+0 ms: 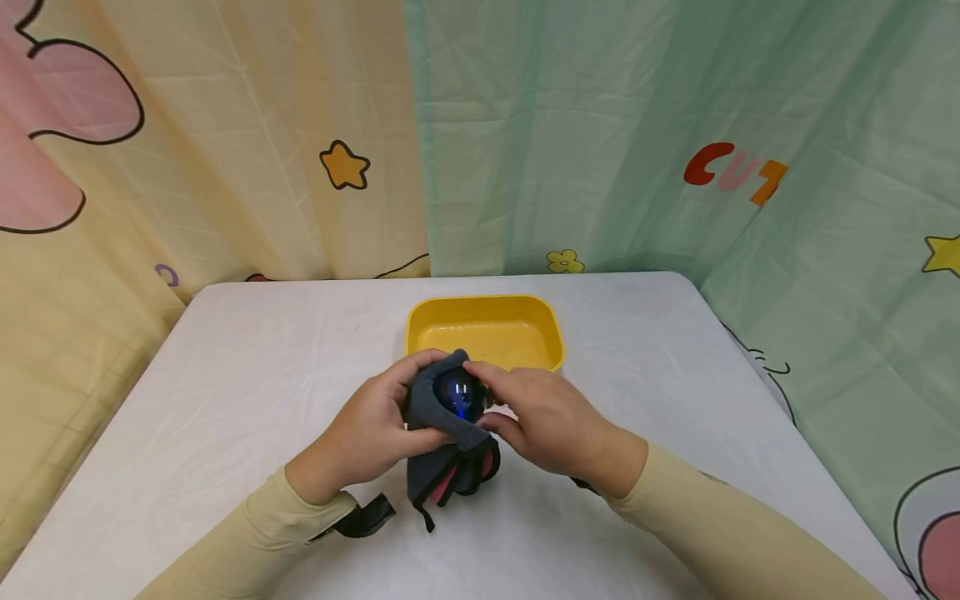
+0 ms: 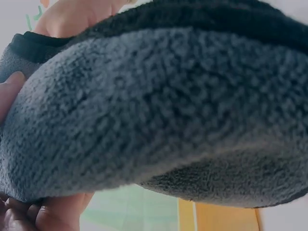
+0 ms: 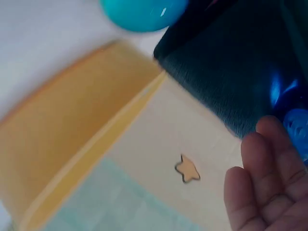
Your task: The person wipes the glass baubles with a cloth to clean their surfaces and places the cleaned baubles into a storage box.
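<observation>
Grey fleece bag-looking thing (image 1: 426, 410) is pinched in the left hand (image 1: 367, 429), thumb in front, fingers behind. Right hand (image 1: 558, 412) has thumb and fingers curled round one side of a shiny blue ball (image 1: 460, 395), which is sitting in the fleece's mouth. Pink and black folds (image 1: 444, 485) hang underneath. Just beyond that there's a yellow tray (image 1: 486, 321) on a white-covered table (image 1: 637, 350). Past the table, cartoon curtains, one cream (image 1: 262, 100), one green (image 1: 600, 108). Right wrist view also catches something round and turquoise (image 3: 143, 13), can't tell what.
</observation>
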### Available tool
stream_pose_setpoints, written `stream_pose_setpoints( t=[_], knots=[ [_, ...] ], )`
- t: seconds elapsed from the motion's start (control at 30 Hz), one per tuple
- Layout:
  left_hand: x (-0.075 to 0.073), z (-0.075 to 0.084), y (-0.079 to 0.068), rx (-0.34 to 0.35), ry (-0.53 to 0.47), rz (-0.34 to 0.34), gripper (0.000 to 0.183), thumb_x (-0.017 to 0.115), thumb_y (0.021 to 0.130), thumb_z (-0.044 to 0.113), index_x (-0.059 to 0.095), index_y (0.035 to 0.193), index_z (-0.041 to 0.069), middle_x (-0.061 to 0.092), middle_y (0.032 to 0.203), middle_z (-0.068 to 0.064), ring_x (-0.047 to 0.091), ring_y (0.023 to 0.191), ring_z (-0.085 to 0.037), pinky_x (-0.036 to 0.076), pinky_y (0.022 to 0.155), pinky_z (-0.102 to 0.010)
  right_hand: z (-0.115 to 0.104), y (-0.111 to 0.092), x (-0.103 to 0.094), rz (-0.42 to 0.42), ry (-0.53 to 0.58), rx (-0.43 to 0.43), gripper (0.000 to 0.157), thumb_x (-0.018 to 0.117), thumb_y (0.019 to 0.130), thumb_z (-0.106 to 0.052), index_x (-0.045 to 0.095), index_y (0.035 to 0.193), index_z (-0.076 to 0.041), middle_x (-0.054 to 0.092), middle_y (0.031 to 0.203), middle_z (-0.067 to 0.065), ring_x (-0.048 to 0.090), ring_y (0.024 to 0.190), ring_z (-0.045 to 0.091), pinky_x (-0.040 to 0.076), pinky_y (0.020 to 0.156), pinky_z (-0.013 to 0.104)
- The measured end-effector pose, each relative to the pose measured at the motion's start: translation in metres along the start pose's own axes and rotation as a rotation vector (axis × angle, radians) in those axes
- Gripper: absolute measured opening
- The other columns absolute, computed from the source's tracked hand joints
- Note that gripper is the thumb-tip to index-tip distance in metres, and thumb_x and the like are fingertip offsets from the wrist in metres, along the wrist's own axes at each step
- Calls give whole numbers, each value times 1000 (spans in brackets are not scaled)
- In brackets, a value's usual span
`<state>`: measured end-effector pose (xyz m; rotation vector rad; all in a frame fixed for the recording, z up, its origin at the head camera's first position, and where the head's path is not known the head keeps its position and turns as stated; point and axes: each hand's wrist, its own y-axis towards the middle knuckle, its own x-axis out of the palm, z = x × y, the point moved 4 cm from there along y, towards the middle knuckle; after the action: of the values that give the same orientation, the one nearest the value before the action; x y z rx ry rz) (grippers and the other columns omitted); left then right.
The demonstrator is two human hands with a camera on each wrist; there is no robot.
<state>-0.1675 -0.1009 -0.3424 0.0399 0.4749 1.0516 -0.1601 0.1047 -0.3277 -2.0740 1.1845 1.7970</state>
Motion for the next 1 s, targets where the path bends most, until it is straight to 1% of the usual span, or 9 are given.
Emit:
stream_pose_setpoints(
  t=[0.13,0.27,0.37,0.47,0.6,0.7,0.8,0.93,1.0],
  knots=[
    [0,-1,-1,-3,12,-3,70,85,87,7,49,148,5,67,135,-16,69,103,-19,60,87,-24,3,1,6,-120,312,220,56,71,102,-26,48,150,-5,78,101,-2,68,81,6,58,72,24],
    [-2,-2,-1,11,6,20,70,85,86,4,50,147,5,68,131,-16,71,100,-18,62,83,-26,4,2,8,-136,398,247,54,66,105,-27,48,151,-6,77,101,-3,68,85,4,60,77,25],
    [-4,-3,-2,20,-7,33,70,86,85,2,51,146,6,69,128,-14,72,98,-16,63,80,-28,2,3,6,-129,303,182,67,69,104,-28,38,159,-8,76,110,-1,70,93,9,61,83,29],
    [-4,-3,-3,23,-25,32,71,86,84,1,51,146,6,70,128,-13,73,100,-15,63,81,-28,1,3,3,-101,160,68,76,74,100,-24,34,162,-10,76,117,3,70,94,15,61,85,31],
    [-3,-3,-3,16,-54,23,71,86,84,1,51,146,6,69,130,-14,73,104,-16,63,86,-29,-1,2,1,-10,-7,-90,71,79,94,-15,44,156,-9,77,104,3,68,83,16,60,80,29],
    [-2,-3,-2,8,-58,15,71,86,85,1,51,147,6,68,132,-15,73,105,-17,63,87,-29,-1,1,2,32,-67,-121,68,81,93,-14,49,152,-7,75,92,2,66,77,16,59,74,28],
    [-1,-3,-2,-6,-63,1,72,85,86,2,49,148,5,67,134,-16,72,109,-18,62,89,-27,0,1,5,-11,26,-22,67,79,95,-18,47,151,-4,76,94,1,69,79,14,58,72,25],
    [0,-3,-2,-24,-62,-9,72,84,87,3,48,149,5,67,136,-18,72,111,-19,61,91,-26,3,1,10,-85,327,178,58,72,101,-22,46,149,-2,80,100,1,72,84,7,59,73,23],
    [-1,-3,-3,-28,-44,-2,72,85,87,4,48,149,6,67,135,-17,72,109,-18,62,90,-27,3,2,11,-94,410,219,53,69,103,-23,49,147,-1,80,99,1,72,84,6,60,75,23]
  ],
)
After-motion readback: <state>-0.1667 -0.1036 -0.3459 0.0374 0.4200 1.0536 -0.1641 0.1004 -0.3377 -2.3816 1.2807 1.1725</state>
